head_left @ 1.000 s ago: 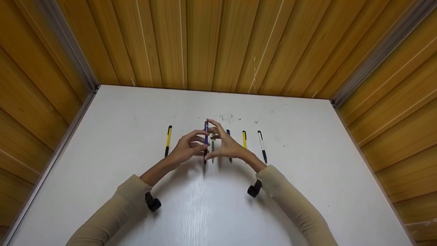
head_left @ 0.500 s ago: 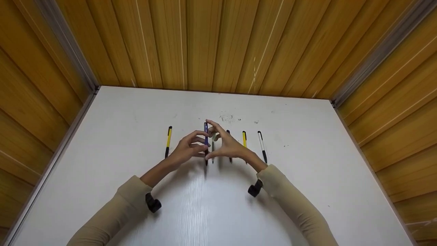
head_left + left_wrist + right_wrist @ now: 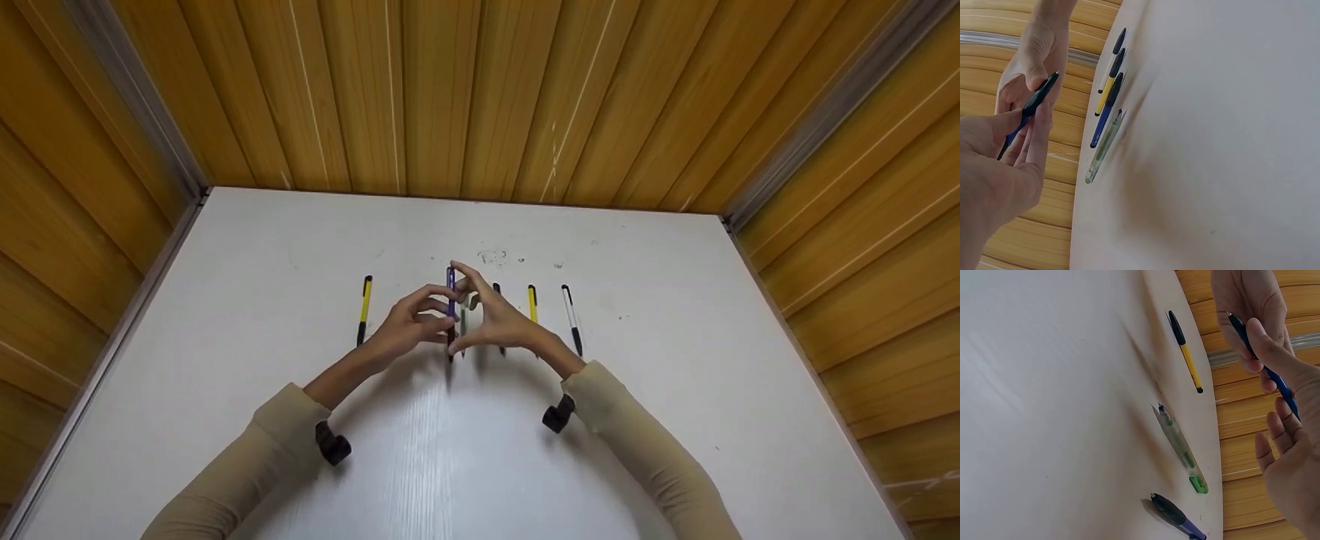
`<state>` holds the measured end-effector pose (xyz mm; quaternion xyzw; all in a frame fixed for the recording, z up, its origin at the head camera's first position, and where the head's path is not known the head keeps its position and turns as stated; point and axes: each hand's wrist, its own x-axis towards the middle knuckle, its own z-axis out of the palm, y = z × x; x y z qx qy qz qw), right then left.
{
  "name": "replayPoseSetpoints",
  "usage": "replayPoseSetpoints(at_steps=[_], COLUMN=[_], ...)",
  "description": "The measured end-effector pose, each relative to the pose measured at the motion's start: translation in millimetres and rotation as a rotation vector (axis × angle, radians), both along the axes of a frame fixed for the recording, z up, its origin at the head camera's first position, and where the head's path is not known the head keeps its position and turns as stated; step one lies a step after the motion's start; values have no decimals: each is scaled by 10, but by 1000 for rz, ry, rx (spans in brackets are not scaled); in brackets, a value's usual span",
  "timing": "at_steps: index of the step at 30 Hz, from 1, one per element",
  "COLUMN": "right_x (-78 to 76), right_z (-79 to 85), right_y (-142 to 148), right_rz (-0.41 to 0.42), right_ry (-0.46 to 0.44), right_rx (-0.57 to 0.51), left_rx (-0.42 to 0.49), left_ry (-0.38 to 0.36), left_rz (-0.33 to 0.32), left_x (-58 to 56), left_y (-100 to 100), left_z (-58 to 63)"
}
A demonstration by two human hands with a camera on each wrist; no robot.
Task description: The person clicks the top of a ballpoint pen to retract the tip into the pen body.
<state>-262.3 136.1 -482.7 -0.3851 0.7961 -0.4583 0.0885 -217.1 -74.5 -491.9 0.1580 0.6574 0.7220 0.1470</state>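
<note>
Scarcely moved since the earlier frame, apart from a slight leftward slide of the white tabletop in the head view. Clamped at mid-length between thumb and fingers of the left hand, and pinched nearly end to end by thumb and index finger of the right hand: see the blue-barrelled pen, lifted off the surface. Likely to handle as light, stiff and hardly fragile, though perhaps slippery along the smooth barrel and apt to roll. Best taken by the thicker dark section toward the tip, possibly rubbery. Just right of the grip, find the translucent green pen; farther right, in order, a second blue pen, a slim yellow pen and a black-ended white pen. Left of the grip, note another yellow pen; beyond, ribbed wood-grain panels.
</note>
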Motion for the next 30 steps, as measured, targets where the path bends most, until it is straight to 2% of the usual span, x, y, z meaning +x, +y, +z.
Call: replayPoseSetpoints(at_steps=[6, 12, 15, 19, 23, 30], right_x=[17, 17, 110, 157, 53, -21], right_z=[-33, -45, 84, 102, -67, -12], right_y=[-43, -81, -113, -147, -120, -37], right_rz=[-32, -67, -89, -99, -91, -48], right_ry=[37, 74, 71, 65, 71, 66], right_rx=[-31, -66, -65, -63, -49, -21], left_rx=[29, 10, 7, -4, -8, 10], left_ry=[0, 9, 7, 8, 7, 11], left_rz=[41, 85, 90, 90, 91, 91], left_x=[21, 23, 21, 28, 38, 19], left_y=[22, 31, 36, 35, 42, 59], left_z=[5, 35, 43, 24, 9, 31])
